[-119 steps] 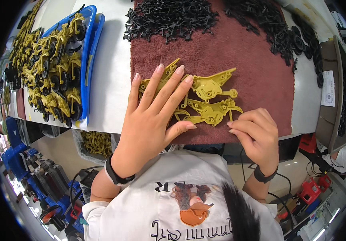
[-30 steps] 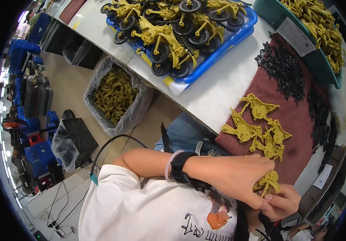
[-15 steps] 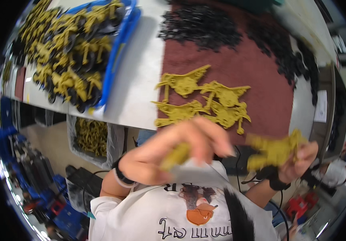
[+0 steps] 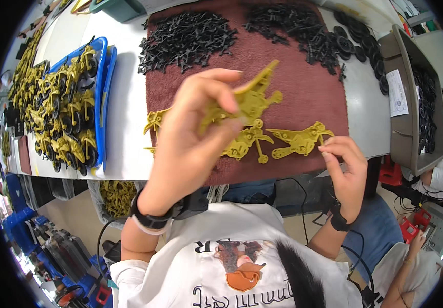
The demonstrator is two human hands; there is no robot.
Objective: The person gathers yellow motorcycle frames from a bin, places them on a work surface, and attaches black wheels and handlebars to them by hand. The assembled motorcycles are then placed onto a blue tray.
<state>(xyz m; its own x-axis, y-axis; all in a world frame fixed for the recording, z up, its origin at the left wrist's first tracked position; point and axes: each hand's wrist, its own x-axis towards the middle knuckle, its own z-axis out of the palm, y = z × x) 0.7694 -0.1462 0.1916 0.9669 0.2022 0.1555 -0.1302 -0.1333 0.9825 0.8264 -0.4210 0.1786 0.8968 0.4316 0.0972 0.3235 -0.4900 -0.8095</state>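
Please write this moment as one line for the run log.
left hand: holds yellow toy frame, raised | right hand: touches yellow frame on mat | maroon mat: black parts
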